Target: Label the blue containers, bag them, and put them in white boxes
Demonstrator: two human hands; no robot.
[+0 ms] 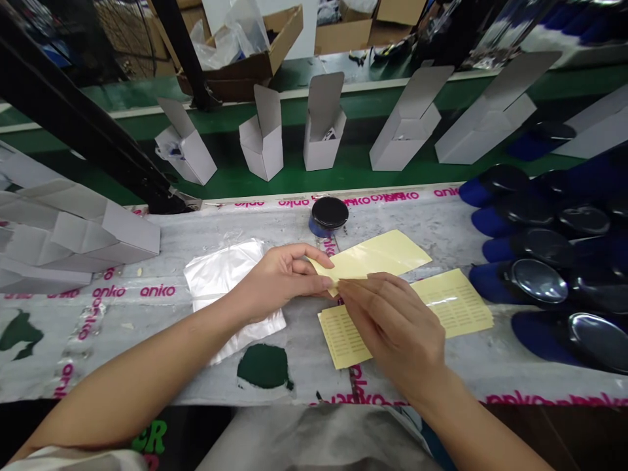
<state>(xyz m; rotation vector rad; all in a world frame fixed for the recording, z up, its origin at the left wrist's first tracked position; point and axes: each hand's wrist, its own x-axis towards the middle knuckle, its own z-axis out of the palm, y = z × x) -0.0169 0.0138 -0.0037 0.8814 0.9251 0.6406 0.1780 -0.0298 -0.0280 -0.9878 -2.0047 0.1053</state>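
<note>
A pale yellow sticker sheet (387, 254) is pinched at its left end by my left hand (289, 275), thumb below and index finger above. My right hand (397, 327) meets it at the near edge, with fingertips pressed together at the sheet's corner; whether a small label is between them is hidden. Under my right hand lies a stack of yellow label sheets (461, 304) printed with rows of small text. A blue jar with a black lid (330, 214) stands just beyond my left fingers. Clear plastic bags (226, 275) lie flat beneath my left wrist.
Several blue containers with dark shiny tops (540, 248) crowd the right side. Open white boxes (324, 140) stand in a row on the green conveyor (353, 157); more white boxes (127, 229) sit at left. A black post (98, 124) rises at the left.
</note>
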